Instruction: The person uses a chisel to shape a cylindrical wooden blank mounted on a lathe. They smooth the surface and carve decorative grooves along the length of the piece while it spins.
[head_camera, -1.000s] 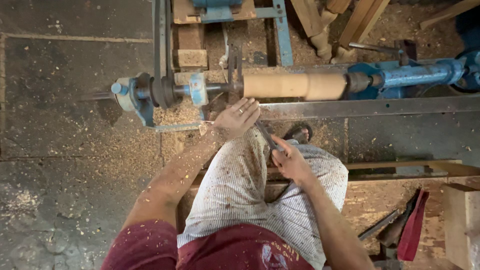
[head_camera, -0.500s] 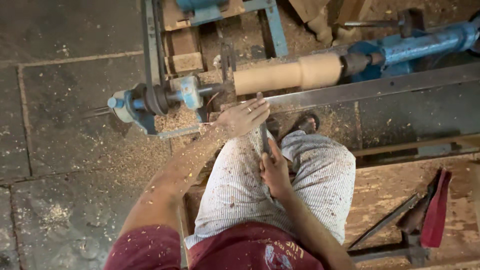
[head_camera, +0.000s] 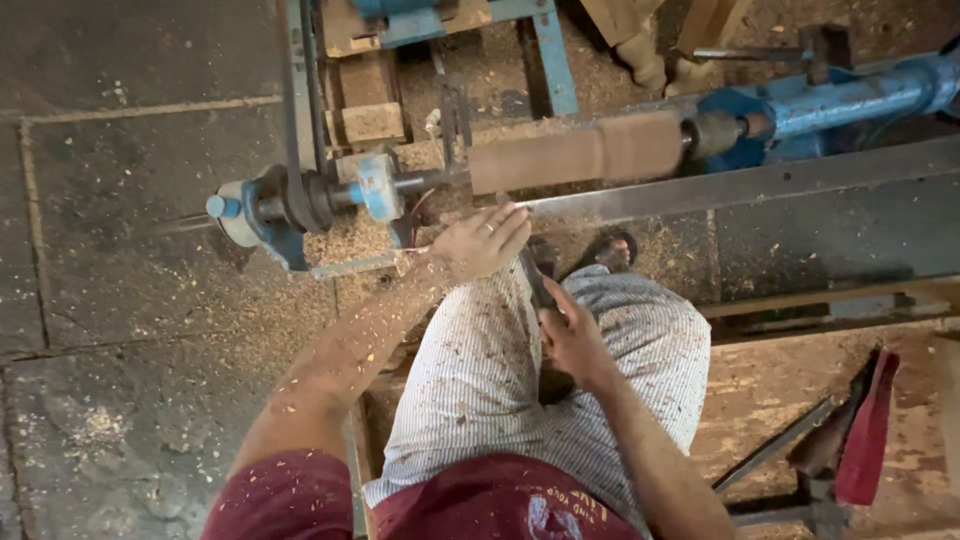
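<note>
Just past the left hand (head_camera: 482, 240), a pale wooden cylinder (head_camera: 575, 152) sits mounted in a blue metal lathe (head_camera: 300, 205). The left hand, fingers pressed together, rests on a dark turning chisel (head_camera: 535, 275) below the steel tool rest (head_camera: 740, 185). The right hand (head_camera: 570, 335) grasps the chisel's handle over sawdust-flecked striped trousers (head_camera: 480, 390). Sawdust covers the stone floor (head_camera: 130, 300); right of the right hand lies a red-handled tool (head_camera: 868, 430).

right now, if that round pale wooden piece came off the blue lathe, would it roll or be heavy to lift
The round pale wooden cylinder would probably roll readily, since it looks smooth and evenly round along its length. It seems solid and thick, so likely fairly heavy for its size, and stiff. Its sawdust-coated surface may feel a little slippery. The left hand rests just below it.
</note>
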